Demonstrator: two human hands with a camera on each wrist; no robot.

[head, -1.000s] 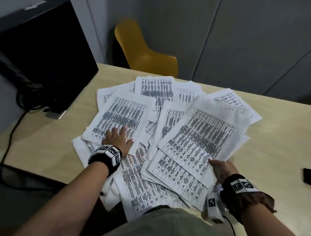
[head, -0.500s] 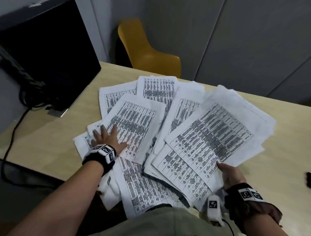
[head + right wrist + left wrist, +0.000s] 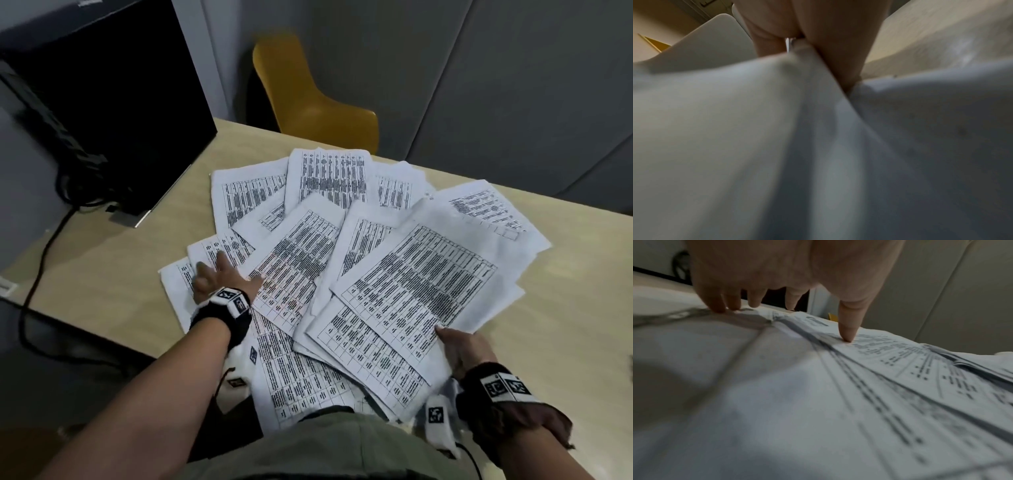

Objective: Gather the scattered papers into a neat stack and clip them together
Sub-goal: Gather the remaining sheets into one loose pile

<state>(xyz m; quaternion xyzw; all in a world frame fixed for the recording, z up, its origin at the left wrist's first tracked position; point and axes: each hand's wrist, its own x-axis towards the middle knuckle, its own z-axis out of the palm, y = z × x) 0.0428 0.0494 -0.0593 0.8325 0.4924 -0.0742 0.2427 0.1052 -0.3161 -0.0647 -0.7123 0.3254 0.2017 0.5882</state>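
Several white printed sheets (image 3: 329, 178) lie fanned out over the beige table (image 3: 575, 274). My left hand (image 3: 222, 274) rests flat with spread fingers on the sheets at the left; its fingertips (image 3: 847, 337) press the paper in the left wrist view. My right hand (image 3: 460, 346) pinches the near edge of a bundle of sheets (image 3: 421, 274) at the right, thumb on top and fingers underneath. In the right wrist view the held paper (image 3: 735, 113) fills the frame, with the thumb (image 3: 838, 56) against it. No clip shows in any view.
A black monitor (image 3: 102, 96) stands at the table's left rear with cables (image 3: 41, 246) trailing off the edge. A yellow chair (image 3: 308, 99) sits behind the table against grey wall panels. A small dark object (image 3: 631, 363) is at the right edge.
My left hand has slid further left across the sheets. The bundle in my right hand, lifted and swung right half a second ago, has come back down lower over the pile.
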